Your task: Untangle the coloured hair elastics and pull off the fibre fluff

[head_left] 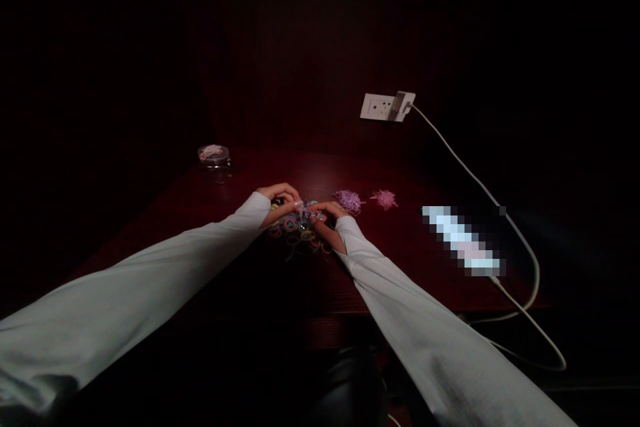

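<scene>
A loose heap of small elastic hair ties (290, 225) in several colours lies on the dark red table. My left hand (281, 195) is at the heap's far left edge, with fingers curled and closed at the tips. From the right, my right hand (331, 211) reaches in with its fingers bent together. Pale lilac hair ties (305, 212) show between the fingertips of both hands. How many each hand pinches is too small to tell. Just beyond my right hand sits a purple pile of thin bands (349, 201), and right of it a smaller pink pile (384, 199).
A round clear container (213, 155) with a pink-patterned top stands at the table's back left. To the right lies a phone with a blurred, lit screen (460, 241). Its white cable (480, 181) loops up to a charger (404, 105) in the wall socket (375, 107).
</scene>
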Tool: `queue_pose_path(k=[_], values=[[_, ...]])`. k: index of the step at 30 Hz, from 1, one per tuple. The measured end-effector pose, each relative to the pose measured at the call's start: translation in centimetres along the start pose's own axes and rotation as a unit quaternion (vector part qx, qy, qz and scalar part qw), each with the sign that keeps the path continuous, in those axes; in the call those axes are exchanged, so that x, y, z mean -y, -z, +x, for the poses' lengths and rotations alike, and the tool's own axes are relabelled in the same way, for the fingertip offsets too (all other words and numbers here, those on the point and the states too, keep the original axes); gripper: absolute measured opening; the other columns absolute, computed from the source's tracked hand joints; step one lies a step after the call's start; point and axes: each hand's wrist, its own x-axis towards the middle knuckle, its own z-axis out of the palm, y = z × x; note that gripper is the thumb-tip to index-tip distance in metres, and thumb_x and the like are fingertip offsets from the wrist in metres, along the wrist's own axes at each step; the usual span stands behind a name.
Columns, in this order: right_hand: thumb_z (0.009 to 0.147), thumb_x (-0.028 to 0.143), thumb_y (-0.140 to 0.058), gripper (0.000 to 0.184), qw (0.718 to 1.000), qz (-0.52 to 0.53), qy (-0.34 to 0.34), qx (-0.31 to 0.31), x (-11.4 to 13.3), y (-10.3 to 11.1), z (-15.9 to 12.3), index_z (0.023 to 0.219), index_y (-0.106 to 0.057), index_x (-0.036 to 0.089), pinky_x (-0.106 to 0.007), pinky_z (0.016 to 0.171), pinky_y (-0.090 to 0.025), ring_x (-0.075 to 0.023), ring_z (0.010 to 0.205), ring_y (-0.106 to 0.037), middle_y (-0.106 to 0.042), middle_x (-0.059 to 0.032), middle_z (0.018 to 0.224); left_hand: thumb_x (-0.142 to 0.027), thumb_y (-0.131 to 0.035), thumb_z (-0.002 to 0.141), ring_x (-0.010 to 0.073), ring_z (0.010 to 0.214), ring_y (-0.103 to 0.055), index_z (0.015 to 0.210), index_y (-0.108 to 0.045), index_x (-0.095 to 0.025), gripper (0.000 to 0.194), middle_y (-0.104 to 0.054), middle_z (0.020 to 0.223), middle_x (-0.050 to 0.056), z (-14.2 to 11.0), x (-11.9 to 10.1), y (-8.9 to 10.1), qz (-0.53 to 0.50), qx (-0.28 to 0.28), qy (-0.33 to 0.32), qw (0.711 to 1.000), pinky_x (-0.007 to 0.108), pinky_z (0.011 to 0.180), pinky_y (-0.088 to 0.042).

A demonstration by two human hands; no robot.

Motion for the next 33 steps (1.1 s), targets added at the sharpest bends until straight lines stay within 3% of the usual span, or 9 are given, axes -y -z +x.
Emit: queue_pose_path(k=[9, 15, 25, 33], values=[[0.086, 0.035, -0.072, 0.02, 0.998, -0.02, 0.043, -0.048, 0.32, 0.03, -0.24, 0.103, -0.077, 0.027, -0.037, 0.099, -0.05, -0.0223, 0.11, -0.062, -0.064, -0.0065, 0.118, -0.04, -0.068, 0.088, 0.0174, 0.08, -0.073, 0.092, -0.069, -0.017, 0.023, -0.079, 0.083, 0.003, -0.1, -0.21, -0.15, -0.008, -0.003, 0.002, 1.0, 0.026, 0.079, -0.054], [0.084, 0.03, -0.074, 0.018, 0.998, -0.028, 0.043, -0.036, -0.05, 0.05, -0.23, 0.101, -0.077, 0.028, -0.037, 0.1, -0.049, -0.0219, 0.109, -0.061, -0.064, -0.0052, 0.116, -0.04, -0.068, 0.089, 0.0181, 0.081, -0.075, 0.093, -0.069, -0.017, 0.023, -0.08, 0.082, 0.002, -0.07, -0.11, -0.09, -0.026, 0.011, 0.012, 1.0, 0.028, 0.084, -0.056], [0.09, 0.045, -0.069, 0.021, 0.999, -0.027, 0.033, -0.032, -0.23, -0.05, 0.07, 0.093, -0.078, 0.027, -0.038, 0.097, -0.048, -0.023, 0.105, -0.061, -0.068, -0.0055, 0.107, -0.043, -0.068, 0.089, 0.0172, 0.074, -0.074, 0.091, -0.069, -0.018, 0.025, -0.08, 0.078, 0.002, -0.06, -0.38, -0.16, -0.034, 0.024, 0.034, 0.999, 0.027, 0.077, -0.056], [0.091, 0.046, -0.066, 0.023, 0.999, -0.029, 0.011, -0.042, -0.17, 0.07, 0.19, 0.089, -0.078, 0.026, -0.036, 0.094, -0.048, -0.0215, 0.1, -0.061, -0.07, -0.0046, 0.102, -0.045, -0.067, 0.088, 0.0164, 0.072, -0.072, 0.092, -0.068, -0.017, 0.029, -0.08, 0.079, 0.003, -0.09, -0.58, -0.11, -0.032, 0.019, 0.045, 0.998, 0.026, 0.073, -0.053]])
